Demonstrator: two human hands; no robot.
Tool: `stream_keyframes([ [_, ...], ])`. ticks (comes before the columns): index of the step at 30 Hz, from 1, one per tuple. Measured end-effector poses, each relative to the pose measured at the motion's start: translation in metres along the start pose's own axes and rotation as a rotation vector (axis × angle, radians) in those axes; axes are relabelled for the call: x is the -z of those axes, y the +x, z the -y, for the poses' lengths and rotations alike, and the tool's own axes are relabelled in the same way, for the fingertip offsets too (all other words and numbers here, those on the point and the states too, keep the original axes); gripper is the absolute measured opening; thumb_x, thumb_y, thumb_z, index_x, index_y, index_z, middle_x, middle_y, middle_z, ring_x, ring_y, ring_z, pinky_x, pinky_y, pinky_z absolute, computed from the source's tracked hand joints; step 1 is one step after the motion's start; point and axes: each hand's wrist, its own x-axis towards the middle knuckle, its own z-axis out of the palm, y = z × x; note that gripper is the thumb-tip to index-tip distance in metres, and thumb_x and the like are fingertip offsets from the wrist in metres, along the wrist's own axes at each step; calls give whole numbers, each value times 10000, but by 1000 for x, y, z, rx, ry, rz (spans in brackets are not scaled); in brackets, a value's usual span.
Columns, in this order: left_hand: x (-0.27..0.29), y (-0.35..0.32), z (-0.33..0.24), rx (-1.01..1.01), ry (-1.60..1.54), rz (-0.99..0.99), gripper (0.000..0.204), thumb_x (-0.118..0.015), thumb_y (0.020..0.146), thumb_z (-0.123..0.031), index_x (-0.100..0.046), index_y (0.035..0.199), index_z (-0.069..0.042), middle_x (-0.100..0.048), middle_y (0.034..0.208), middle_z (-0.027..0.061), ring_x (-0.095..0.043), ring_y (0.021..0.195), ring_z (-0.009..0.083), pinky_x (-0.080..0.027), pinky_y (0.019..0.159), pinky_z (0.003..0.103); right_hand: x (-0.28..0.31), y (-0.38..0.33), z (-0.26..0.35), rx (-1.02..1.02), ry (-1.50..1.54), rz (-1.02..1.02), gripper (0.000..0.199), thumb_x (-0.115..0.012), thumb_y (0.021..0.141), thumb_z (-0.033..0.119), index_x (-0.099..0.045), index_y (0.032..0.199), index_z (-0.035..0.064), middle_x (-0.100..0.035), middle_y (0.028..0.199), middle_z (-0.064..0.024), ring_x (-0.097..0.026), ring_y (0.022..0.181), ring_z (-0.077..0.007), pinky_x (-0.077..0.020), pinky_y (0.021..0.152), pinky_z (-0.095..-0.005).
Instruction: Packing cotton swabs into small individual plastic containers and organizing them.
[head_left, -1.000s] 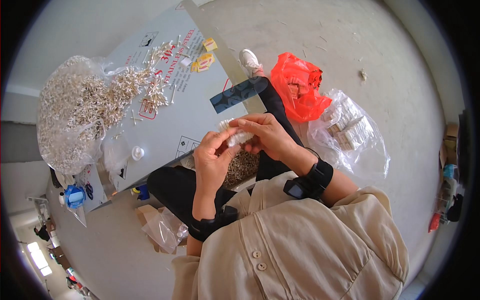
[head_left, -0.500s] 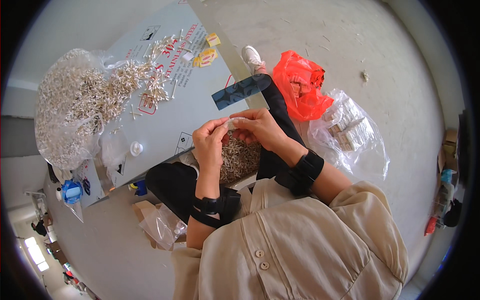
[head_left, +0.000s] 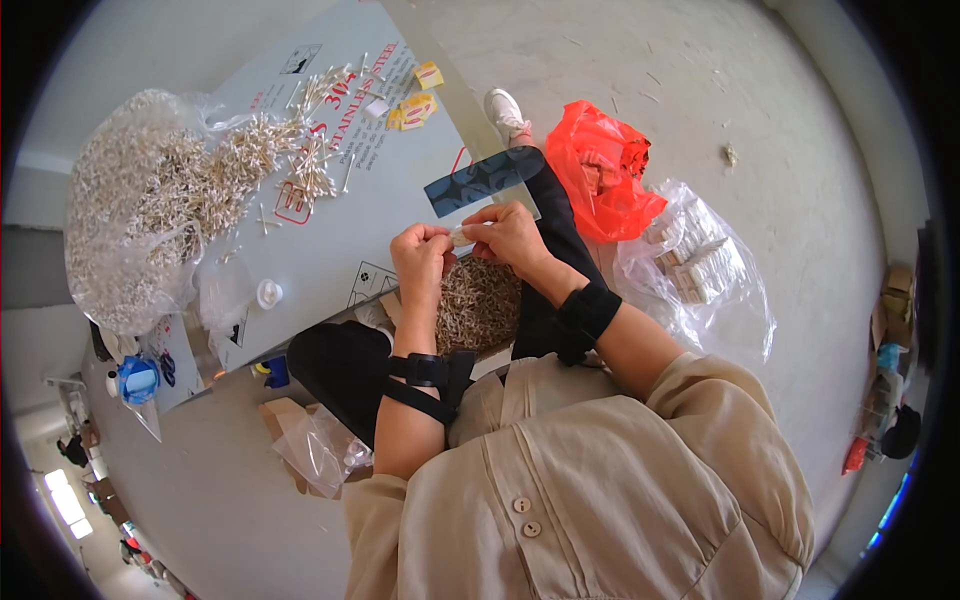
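1. My left hand (head_left: 420,252) and right hand (head_left: 512,236) meet just above my lap, fingertips pinched narrow on the two ends of a small pale bundle of thin sticks (head_left: 462,235).
2. The bundle lies level between my thumbs and forefingers, held over a heap of loose tan sticks (head_left: 480,305) in my lap, at the near edge of the grey board table (head_left: 330,250).
3. Both wrists carry black straps; the right one is a wide black band (head_left: 588,310).
4. Against half a second ago, my hands keep the same pinch and have drawn slightly nearer to my body.
5. Far left on the table sits a large clear plastic bag of pale sticks (head_left: 140,220), some spilling out to its right.
6. Small yellow paper labels (head_left: 418,100) lie at the far end of the table, and a dark blue patterned strip (head_left: 482,182) lies just beyond my hands.
7. On the floor to my right is a crumpled red plastic bag (head_left: 600,170), with a clear plastic bag of small pale packets (head_left: 700,265) just beside it.
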Motion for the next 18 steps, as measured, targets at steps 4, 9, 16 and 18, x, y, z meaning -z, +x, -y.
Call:
stream_keyframes([
  [4,5,3,-4,-26,91,-9,73,-611,777,-12,-679,783,16,-652,665,70,-610,519,135,-441,447,238,0,2,-2,157,-311,-80,275,-760,770,204,-728,915,-27,-685,739,-120,-658,628,-178,-512,569,-280],
  [9,6,6,-8,-30,129,65,103,-599,804,-2,-692,835,29,-668,697,76,-626,551,136,-469,476,239,2,6,4,197,-473,-87,432,-812,667,333,-732,905,-18,-705,820,-206,-703,830,-317,-542,776,-374],
  [16,6,5,-4,-33,76,105,145,-573,816,25,-694,887,57,-683,743,90,-642,603,144,-512,531,255,3,14,10,188,-564,-48,419,-829,661,281,-719,892,-50,-691,751,-188,-695,689,-259,-550,643,-336],
  [18,4,4,-4,-69,102,112,146,-568,822,26,-691,892,62,-682,744,94,-644,615,142,-516,538,256,3,17,9,216,-592,-56,392,-832,687,226,-707,903,-77,-686,697,-153,-686,560,-192,-550,534,-298],
])
